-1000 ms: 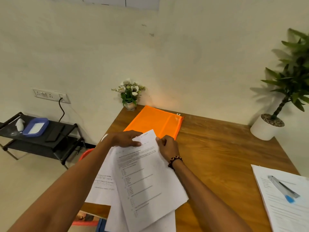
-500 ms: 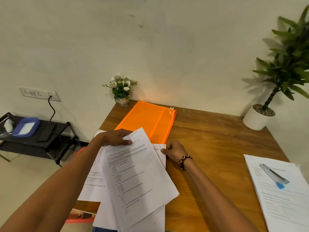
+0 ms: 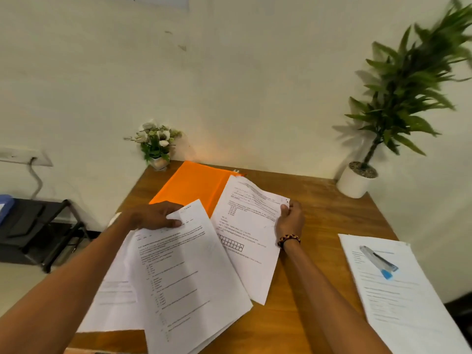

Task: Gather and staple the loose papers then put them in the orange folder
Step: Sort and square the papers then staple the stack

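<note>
- The left hand (image 3: 153, 215) held a bunch of printed papers (image 3: 186, 282) at the top edge, with its fingers curled over the sheets and its thumb pressed on top.
- The right hand (image 3: 291, 221) pinched the right edge of one loose sheet (image 3: 245, 226), thumb on top and fingers curled under.
- That sheet lay just right of the left hand's thumb, and its lower left part was tucked under the bunch.
- The orange folder (image 3: 194, 185) lay flat on the wooden table (image 3: 319, 200), just past the left hand's fingers, and the loose sheet's far corner covered part of it.
- Well to the right of the right hand's fingers, a stapler (image 3: 379, 261) sat on another paper pile (image 3: 403, 300).
- A small flower pot (image 3: 157, 146) stood past the folder, and a big potted plant (image 3: 393, 118) stood in the far right corner.
</note>
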Demonstrator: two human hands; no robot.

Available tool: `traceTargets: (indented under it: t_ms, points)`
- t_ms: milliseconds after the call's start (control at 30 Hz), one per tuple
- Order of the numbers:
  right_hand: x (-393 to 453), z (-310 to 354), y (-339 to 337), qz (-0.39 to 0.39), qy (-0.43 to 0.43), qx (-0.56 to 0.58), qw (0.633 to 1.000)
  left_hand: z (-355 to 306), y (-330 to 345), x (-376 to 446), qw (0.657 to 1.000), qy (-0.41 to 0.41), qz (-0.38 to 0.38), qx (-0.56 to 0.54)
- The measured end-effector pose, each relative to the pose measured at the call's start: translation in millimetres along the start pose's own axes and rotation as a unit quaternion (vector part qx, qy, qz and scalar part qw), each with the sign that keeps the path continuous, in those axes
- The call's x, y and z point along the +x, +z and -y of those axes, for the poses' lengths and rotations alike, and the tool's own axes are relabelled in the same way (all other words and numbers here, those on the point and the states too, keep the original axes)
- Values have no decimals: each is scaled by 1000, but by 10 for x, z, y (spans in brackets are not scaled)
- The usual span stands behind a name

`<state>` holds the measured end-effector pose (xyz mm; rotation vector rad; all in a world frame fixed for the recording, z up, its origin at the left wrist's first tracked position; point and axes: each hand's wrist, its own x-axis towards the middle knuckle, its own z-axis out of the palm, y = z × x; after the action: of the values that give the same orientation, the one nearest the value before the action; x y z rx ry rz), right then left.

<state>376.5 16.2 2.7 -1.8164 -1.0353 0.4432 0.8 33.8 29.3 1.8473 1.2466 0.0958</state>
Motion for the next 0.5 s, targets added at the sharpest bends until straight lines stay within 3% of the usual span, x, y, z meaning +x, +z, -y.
traceTargets:
  t_ms: [200,500]
  points:
    - [593,-308,-565,41,-45,-27,998,-244,62,352,998,47,32,36]
    - [468,-40,-858,159,-81,76,981,-585,218,630,997,48,51,26]
